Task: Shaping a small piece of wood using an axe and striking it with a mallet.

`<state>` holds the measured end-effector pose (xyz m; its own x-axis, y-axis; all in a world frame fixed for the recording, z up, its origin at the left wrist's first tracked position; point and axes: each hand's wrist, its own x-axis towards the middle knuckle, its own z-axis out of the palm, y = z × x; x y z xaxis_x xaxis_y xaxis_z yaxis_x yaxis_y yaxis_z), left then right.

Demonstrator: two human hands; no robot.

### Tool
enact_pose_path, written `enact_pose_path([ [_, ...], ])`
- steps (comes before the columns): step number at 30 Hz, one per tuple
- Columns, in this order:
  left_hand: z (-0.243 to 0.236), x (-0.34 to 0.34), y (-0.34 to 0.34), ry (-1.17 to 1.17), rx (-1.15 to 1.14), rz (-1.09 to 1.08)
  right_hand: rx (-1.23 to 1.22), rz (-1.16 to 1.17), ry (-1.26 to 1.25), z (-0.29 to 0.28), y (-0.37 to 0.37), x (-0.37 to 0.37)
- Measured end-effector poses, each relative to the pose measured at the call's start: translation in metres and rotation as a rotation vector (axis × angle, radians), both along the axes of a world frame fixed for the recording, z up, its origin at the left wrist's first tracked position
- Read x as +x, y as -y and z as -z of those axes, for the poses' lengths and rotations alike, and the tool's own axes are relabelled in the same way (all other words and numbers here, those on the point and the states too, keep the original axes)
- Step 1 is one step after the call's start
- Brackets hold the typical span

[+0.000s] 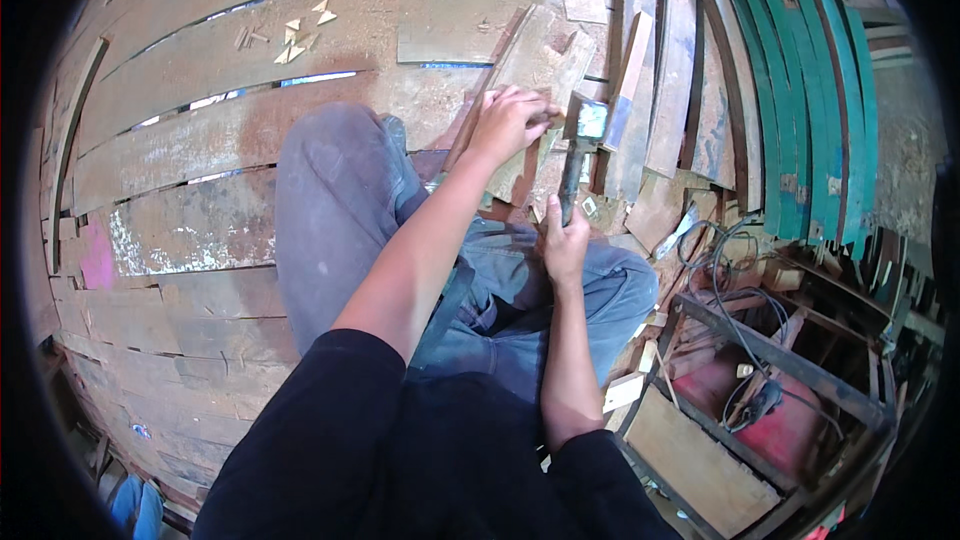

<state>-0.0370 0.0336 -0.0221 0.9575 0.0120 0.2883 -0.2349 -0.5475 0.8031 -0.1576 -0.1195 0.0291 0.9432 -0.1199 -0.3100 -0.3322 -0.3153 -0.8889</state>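
Observation:
My left hand (515, 122) is above a wooden board (522, 60) lying between my knees and the stacked planks. Its fingers are bent and pressed together on something small that I cannot make out. My right hand (564, 242) grips the dark handle of a hammer (588, 121), whose metal head is raised just right of my left fingertips. A narrow wooden strip (633, 59) lies just beyond the hammer head.
Small triangular wood pieces (292, 46) lie on the plank floor (200, 230). Long planks (664, 90) and green slats (810, 100) are on the right. A metal frame (785, 360) with cables and a red surface stands at lower right. Another person's legs (135, 505) show at lower left.

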Motion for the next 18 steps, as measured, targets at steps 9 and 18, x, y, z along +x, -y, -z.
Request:
enact_pose_path([
  [9,0.007,0.003,-0.008,-0.010,0.038,0.011,0.344,0.092,-0.210,-0.010,-0.025,0.008],
  [18,-0.003,0.017,-0.020,0.094,-0.280,-0.207,0.172,0.105,0.045,-0.020,-0.013,0.007],
])
